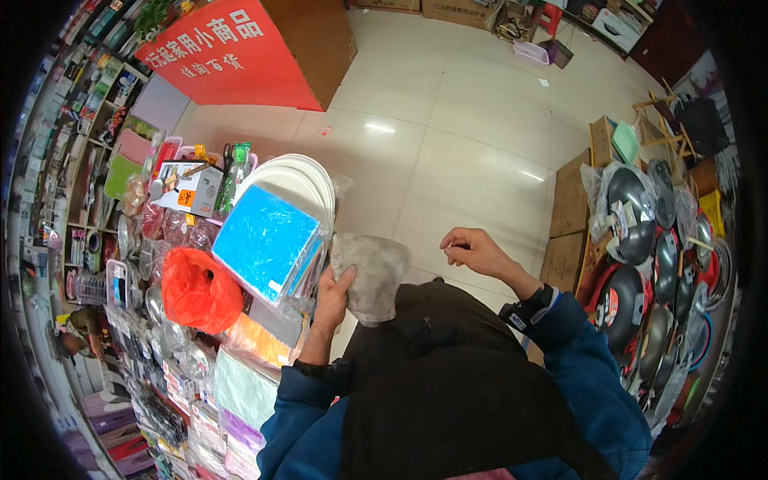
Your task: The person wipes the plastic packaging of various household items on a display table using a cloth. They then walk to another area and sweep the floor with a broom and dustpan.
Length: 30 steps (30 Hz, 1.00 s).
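My left hand [333, 298] grips a worn grey cloth [375, 276] by its left side, with the thumb lying over it. The cloth is in front of my dark apron [438, 360], beside the stocked counter. To its left lies a plastic-wrapped pack of bright blue cloths or sheets [267, 240], leaning against a stack of white round lids or plates [300, 174]. My right hand [480, 253] hangs in the air over the tiled floor, fingers loosely bent and apart. Nothing shows in it, and it is apart from the cloth.
A red plastic bag [198, 294] and a boxed pot [192, 189] sit among packaged goods on the left. Woks and pans [624, 306] crowd the right side above cardboard cartons [564, 258]. A red-fronted counter [240, 60] stands ahead. Another person [87, 330] is at far left.
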Available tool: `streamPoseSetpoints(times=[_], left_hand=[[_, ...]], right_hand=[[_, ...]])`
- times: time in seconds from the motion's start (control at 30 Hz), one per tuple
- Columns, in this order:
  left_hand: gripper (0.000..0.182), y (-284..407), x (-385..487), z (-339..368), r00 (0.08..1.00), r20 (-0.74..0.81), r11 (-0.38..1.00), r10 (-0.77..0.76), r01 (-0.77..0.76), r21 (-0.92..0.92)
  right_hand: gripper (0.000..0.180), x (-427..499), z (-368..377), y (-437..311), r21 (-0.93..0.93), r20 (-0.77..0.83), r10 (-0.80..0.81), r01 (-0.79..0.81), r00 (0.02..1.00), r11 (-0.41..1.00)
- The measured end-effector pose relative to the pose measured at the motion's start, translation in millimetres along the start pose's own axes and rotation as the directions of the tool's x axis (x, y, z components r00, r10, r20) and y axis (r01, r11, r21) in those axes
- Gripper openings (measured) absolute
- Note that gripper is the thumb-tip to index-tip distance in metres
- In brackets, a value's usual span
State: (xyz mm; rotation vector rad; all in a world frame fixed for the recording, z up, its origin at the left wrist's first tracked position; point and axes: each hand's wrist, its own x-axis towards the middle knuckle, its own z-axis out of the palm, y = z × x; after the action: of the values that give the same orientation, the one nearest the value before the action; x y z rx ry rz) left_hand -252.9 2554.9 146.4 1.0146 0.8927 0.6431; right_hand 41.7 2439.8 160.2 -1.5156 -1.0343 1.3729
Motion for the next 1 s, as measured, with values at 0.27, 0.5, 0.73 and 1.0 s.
streamPoseSetpoints(times=[0.27,0.5,0.73,1.0], left_hand=[[0.033,29.4,94.8,-25.2,0.925,-0.379,0.999,-0.033,0.015,-0.051],[0.044,52.5,207.3,-2.5,0.941,-0.333,0.985,-0.064,0.006,-0.172],[0.050,57.6,271.1,-17.9,0.906,-0.412,0.992,-0.100,0.060,-0.110],[0.061,56.5,237.1,-130.6,0.809,-0.588,0.990,-0.021,-0.066,-0.126]], right_hand=[[0.015,57.5,-78.0,12.6,0.063,-0.031,0.089,-0.086,0.996,0.994],[0.014,91.7,-159.3,-24.8,0.044,-0.154,0.178,-0.173,0.972,0.984],[0.016,138.3,-193.5,-33.7,0.071,-0.150,0.240,-0.232,0.959,0.970],[0.020,176.3,-258.2,-23.7,-0.009,-0.078,0.254,-0.255,0.964,0.967]])
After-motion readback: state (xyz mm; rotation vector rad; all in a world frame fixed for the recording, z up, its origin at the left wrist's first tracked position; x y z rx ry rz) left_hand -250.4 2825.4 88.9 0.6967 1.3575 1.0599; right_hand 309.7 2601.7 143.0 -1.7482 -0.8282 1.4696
